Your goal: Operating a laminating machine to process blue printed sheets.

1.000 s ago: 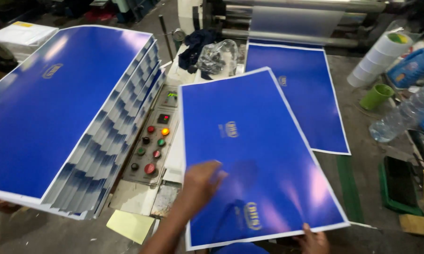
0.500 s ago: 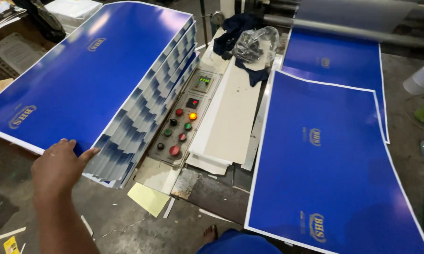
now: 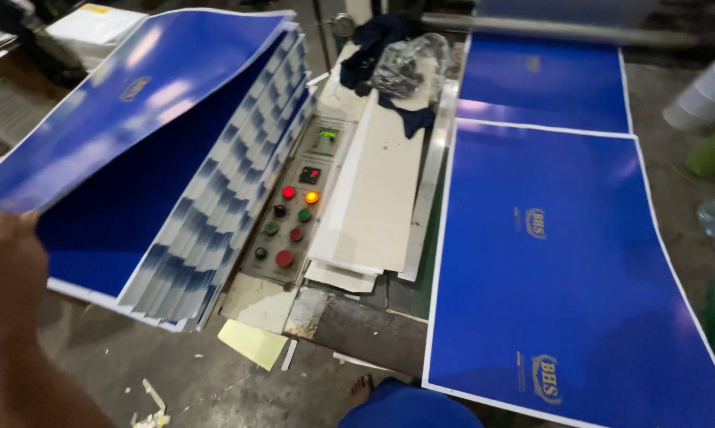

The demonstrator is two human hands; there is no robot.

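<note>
- Blue top sheet (image 3: pixel 135 103) was lifted off the stack (image 3: pixel 215 230) by the left hand (image 3: pixel 9 261), fingers gripping its edge.
- Right hand stayed unseen.
- Judged next: carrying it clear without creasing.

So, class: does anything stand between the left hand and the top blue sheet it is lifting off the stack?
Nothing visible does. The left hand is directly at the near edge of the top blue sheet, which is raised clear of the stack of blue sheets. The control panel lies off to the side.
</note>
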